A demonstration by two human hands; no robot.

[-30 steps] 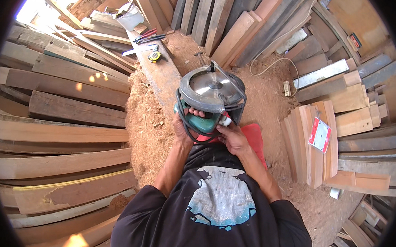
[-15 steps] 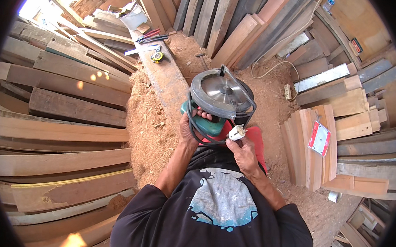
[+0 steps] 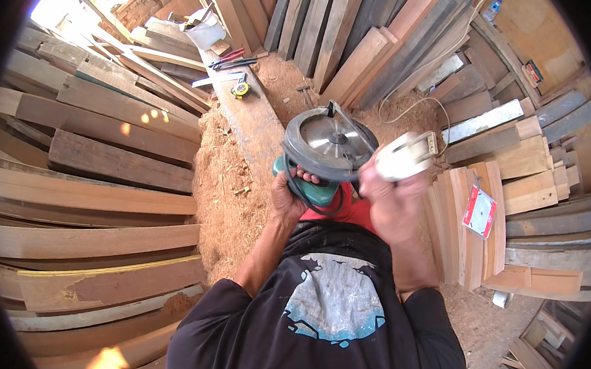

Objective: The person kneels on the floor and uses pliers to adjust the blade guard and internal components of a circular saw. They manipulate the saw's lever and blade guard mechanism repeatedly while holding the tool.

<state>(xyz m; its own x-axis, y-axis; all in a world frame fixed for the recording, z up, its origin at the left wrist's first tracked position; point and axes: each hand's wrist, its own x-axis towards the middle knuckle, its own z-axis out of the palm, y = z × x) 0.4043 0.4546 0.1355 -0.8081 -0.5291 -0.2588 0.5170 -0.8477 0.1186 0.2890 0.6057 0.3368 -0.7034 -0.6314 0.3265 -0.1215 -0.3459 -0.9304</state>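
Note:
My left hand (image 3: 288, 191) grips the green body (image 3: 318, 195) of a circular saw, whose round metal blade (image 3: 325, 136) and grey guard face upward, with black cord looped round the body. My right hand (image 3: 392, 193) is raised right of the saw, smeared by motion, shut on a white plug (image 3: 397, 160) that is also blurred. A cream socket block (image 3: 430, 143) on a pale cord appears just behind the plug. Under the saw is a red object (image 3: 341, 207), partly hidden.
A plank (image 3: 252, 125) bears a yellow tape measure (image 3: 240, 88), pliers and a white bucket (image 3: 206, 33). Stacked boards (image 3: 94, 194) surround me left, right and behind the plank. A red-and-white package (image 3: 478, 211) leans on boards at right. Sawdust (image 3: 221, 200) covers the floor.
My right hand came from beneath the saw with the plug, then lifted up and rightward. The saw shifted to the right, still in my left hand.

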